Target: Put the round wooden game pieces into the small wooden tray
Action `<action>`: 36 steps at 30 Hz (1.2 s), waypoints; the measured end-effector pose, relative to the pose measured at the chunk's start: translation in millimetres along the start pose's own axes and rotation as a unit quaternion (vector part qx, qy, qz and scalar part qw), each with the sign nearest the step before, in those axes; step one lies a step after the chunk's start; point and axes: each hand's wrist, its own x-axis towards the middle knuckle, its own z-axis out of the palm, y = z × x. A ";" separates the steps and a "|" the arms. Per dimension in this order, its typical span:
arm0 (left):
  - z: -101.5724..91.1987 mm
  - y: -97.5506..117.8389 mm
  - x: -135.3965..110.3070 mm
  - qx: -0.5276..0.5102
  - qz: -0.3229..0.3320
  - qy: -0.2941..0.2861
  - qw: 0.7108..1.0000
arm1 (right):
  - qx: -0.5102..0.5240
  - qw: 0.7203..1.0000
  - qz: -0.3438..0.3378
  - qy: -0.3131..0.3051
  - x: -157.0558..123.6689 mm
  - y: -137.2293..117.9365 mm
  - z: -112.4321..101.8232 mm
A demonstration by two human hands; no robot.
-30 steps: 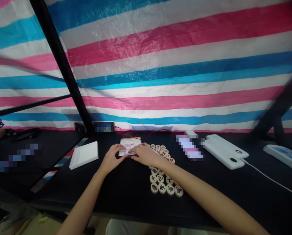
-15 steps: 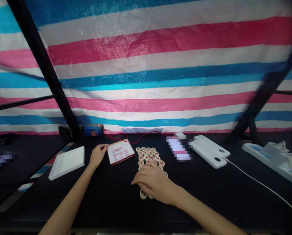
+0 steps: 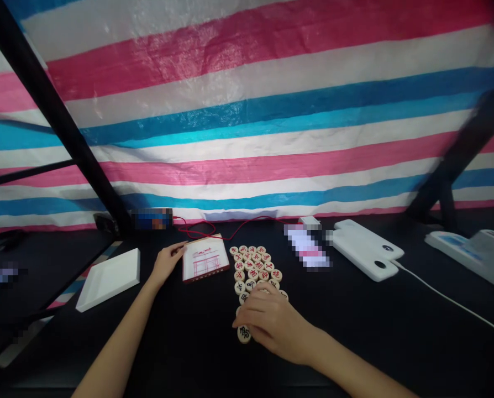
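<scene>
My left hand (image 3: 167, 263) is at the left edge of a small flat box (image 3: 205, 260) with a red line drawing on its white top. Its thumb and fingers are bent, their tips against the box's upper left corner. Round Chinese chess pieces (image 3: 252, 275) lie close together in rows, red characters on the far ones and black on the near ones. Over the near rows is my right hand (image 3: 267, 318), palm down with fingers stretched and slightly curved, hiding several pieces. A black-marked piece (image 3: 243, 334) shows just below its fingertips. No piece is visibly gripped.
A white open tray (image 3: 109, 281) lies left of my left arm. Beyond the pieces are a blurred phone (image 3: 307, 246) and a red cable (image 3: 247, 225). White devices (image 3: 365, 251) with a cord and a power strip (image 3: 471, 257) occupy the right. Striped sheeting (image 3: 247, 138) hangs behind.
My right hand has shifted slightly right and nearer to me, uncovering more black-marked pieces. My left hand stays at the box. The camera view has tilted a little.
</scene>
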 end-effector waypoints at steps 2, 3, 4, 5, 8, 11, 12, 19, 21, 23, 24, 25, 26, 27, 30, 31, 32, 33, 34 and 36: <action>0.2 -1.0 0.6 -0.010 0.003 -0.001 1.000 | -0.003 1.000 -0.013 0.000 -0.9 0.5 4.1; 0.4 -1.7 0.9 -0.016 0.003 -0.003 1.000 | -0.004 1.000 -0.019 0.000 -1.3 0.7 5.8; 0.5 -2.3 1.0 -0.022 0.003 -0.003 1.000 | -0.005 1.000 -0.024 -0.001 -1.6 1.1 7.1; 0.7 -2.7 1.0 -0.027 0.003 -0.002 1.000 | -0.006 1.000 -0.028 -0.003 -1.8 1.4 8.0; 1.0 -1.4 0.1 -0.040 0.002 0.004 0.999 | -0.008 1.000 -0.029 -0.004 -2.0 2.8 8.4; 0.8 3.3 -2.0 -0.047 -0.006 0.007 0.999 | 0.006 1.000 -0.022 0.012 -0.1 5.0 5.7; 0.5 5.1 -2.7 -0.048 -0.007 0.007 0.999 | 0.015 0.999 -0.023 0.023 1.5 5.8 4.0; -6.2 10.2 -7.4 -0.015 -0.004 0.065 0.998 | 0.003 0.996 -0.062 0.061 32.2 10.8 -14.0; -9.2 9.8 -8.6 -0.003 -0.008 0.089 0.996 | 0.006 0.995 -0.066 0.080 39.5 13.3 -14.7; -12.0 10.0 -9.7 0.002 -0.014 0.110 0.994 | 0.013 0.993 -0.062 0.104 40.9 16.9 -11.1; -13.1 10.6 -10.2 0.004 -0.017 0.117 0.993 | 0.015 0.992 -0.059 0.112 39.5 18.9 -8.1; -13.9 11.3 -10.7 0.005 -0.019 0.122 0.992 | 0.016 0.991 -0.058 0.116 37.0 20.7 -4.7; -14.5 12.2 -11.3 0.007 -0.019 0.124 0.992 | 0.019 0.991 -0.060 0.118 34.1 22.3 -1.3; -14.8 13.2 -11.7 0.009 -0.018 0.122 0.992 | 0.024 0.990 -0.064 0.122 31.1 23.4 1.9; -14.7 16.1 -12.8 0.014 -0.013 0.106 0.994 | 0.042 0.986 -0.071 0.144 25.7 23.6 8.4; -14.5 16.7 -13.1 0.015 -0.012 0.101 0.995 | 0.046 0.986 -0.073 0.146 25.2 23.0 9.6; -14.3 17.1 -13.2 0.016 -0.013 0.099 0.995 | 0.048 0.985 -0.073 0.146 25.2 22.3 10.4; -14.1 17.3 -13.2 0.016 -0.013 0.097 0.995 | 0.049 0.986 -0.072 0.144 25.3 21.7 11.0; -14.0 17.2 -13.1 0.015 -0.013 0.097 0.995 | 0.051 0.986 -0.072 0.140 25.5 21.4 11.6; -13.7 16.2 -12.8 0.012 -0.012 0.093 0.996 | 0.053 0.987 -0.071 0.131 25.4 21.7 12.7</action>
